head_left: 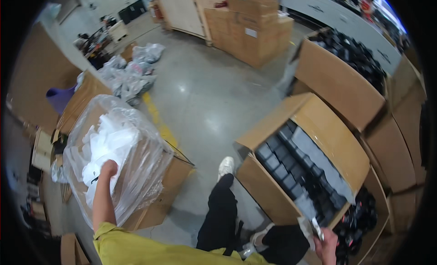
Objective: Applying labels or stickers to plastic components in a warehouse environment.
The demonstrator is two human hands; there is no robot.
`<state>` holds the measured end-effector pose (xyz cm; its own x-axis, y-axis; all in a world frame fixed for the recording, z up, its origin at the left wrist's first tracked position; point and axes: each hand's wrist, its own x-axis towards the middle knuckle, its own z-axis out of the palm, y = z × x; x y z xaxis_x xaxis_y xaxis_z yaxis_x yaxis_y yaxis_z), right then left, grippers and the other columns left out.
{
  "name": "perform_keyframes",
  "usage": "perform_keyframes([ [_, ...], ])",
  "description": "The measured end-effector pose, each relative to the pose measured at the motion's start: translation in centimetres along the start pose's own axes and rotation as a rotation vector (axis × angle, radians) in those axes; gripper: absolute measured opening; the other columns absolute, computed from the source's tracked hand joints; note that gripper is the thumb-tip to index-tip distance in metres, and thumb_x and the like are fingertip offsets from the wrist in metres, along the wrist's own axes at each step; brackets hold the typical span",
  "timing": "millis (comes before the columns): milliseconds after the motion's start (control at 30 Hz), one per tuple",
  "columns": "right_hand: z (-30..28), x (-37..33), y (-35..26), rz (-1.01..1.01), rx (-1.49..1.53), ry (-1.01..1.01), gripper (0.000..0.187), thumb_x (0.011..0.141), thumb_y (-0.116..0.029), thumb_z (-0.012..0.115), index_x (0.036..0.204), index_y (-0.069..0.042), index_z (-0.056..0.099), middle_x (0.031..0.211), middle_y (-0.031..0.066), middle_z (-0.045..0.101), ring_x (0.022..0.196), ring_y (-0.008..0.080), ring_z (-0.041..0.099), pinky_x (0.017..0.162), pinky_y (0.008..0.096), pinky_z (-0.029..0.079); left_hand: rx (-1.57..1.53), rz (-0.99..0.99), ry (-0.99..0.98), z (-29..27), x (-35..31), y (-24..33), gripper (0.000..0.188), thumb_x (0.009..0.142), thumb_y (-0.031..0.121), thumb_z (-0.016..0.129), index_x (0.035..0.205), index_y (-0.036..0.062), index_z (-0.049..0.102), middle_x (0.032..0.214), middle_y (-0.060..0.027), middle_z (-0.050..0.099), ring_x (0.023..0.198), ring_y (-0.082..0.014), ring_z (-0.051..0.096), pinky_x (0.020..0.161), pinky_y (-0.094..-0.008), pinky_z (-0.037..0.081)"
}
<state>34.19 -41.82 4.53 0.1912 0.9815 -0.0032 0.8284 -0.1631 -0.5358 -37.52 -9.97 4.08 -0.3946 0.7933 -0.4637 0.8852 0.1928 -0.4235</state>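
My left hand (pixel 108 168) reaches into a carton lined with a clear plastic bag (pixel 150 174). Its fingers close on soft white packing sheets (pixel 111 137) piled inside. At the lower right, my right hand (pixel 327 244) is closed round a thin white strip (pixel 317 228), whose exact kind I cannot make out. A pale, limp sheet (pixel 306 232) hangs beside that strip. Just beyond the right hand stands an open carton (pixel 268 192), packed with rows of dark grey block-shaped pieces (pixel 284 162) and pale sheets among them.
More open cartons crowd the right side, one heaped with black parts (pixel 350 51), another with black and red pieces (pixel 362 219). Filled clear bags (pixel 132 69) lie on the floor at far left. Closed cartons (pixel 250 32) stand at the back. A yellow line (pixel 152 112) marks the floor.
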Motion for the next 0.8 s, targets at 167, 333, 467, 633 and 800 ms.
perform_keyframes([
  [167, -1.2, -1.0, -1.6, 0.030, 0.043, 0.029, 0.018, 0.065, -0.009, 0.065, 0.081, -0.004, 0.057, 0.075, 0.0128, 0.058, 0.070, 0.0321, 0.056, 0.061, 0.0373, 0.045, -0.637, 0.244, 0.656, -4.9, -6.7, 8.6, 0.050, 0.080, 0.044, 0.050, 0.094, -0.0034, 0.057, 0.086, -0.0236, 0.059, 0.084, -0.0384, 0.056, 0.073, -0.0409, 0.043],
  [333, -2.4, -5.8, -0.7, 0.016, 0.141, 0.126, 0.022, 0.064, -0.008, 0.066, 0.083, -0.002, 0.057, 0.071, 0.0136, 0.056, 0.065, 0.0315, 0.055, 0.059, 0.0353, 0.044, -0.486, 0.018, 0.804, -2.3, -8.1, 13.3, 0.041, 0.068, 0.038, 0.065, 0.072, 0.0000, 0.049, 0.073, -0.0205, 0.057, 0.073, -0.0404, 0.054, 0.064, -0.0428, 0.043],
  [467, -4.0, -10.6, 1.3, 0.140, 0.222, 0.144, 0.020, 0.067, -0.010, 0.066, 0.083, -0.003, 0.057, 0.072, 0.0143, 0.057, 0.067, 0.0312, 0.056, 0.059, 0.0366, 0.044, -0.529, 0.129, 0.750, -1.6, -13.0, 15.1, 0.037, 0.067, 0.035, 0.066, 0.074, 0.0013, 0.050, 0.072, -0.0198, 0.057, 0.071, -0.0387, 0.054, 0.062, -0.0427, 0.042],
  [633, -3.9, -13.9, 3.0, 0.191, 0.250, 0.138, 0.021, 0.069, -0.017, 0.065, 0.085, -0.004, 0.057, 0.071, 0.0156, 0.057, 0.068, 0.0345, 0.055, 0.059, 0.0389, 0.043, -0.584, 0.324, 0.742, -0.6, -18.5, 18.8, 0.035, 0.069, 0.033, 0.064, 0.077, 0.0021, 0.051, 0.069, -0.0180, 0.056, 0.066, -0.0360, 0.054, 0.059, -0.0416, 0.041],
  [800, 0.7, -15.6, 8.0, 0.517, 0.403, -0.028, 0.024, 0.067, -0.016, 0.065, 0.087, -0.005, 0.059, 0.076, 0.0172, 0.060, 0.073, 0.0339, 0.058, 0.065, 0.0397, 0.045, -0.627, 0.337, 0.670, -1.4, -22.7, 22.3, 0.026, 0.073, 0.025, 0.062, 0.082, 0.0035, 0.052, 0.070, -0.0151, 0.056, 0.068, -0.0320, 0.055, 0.063, -0.0389, 0.043],
])
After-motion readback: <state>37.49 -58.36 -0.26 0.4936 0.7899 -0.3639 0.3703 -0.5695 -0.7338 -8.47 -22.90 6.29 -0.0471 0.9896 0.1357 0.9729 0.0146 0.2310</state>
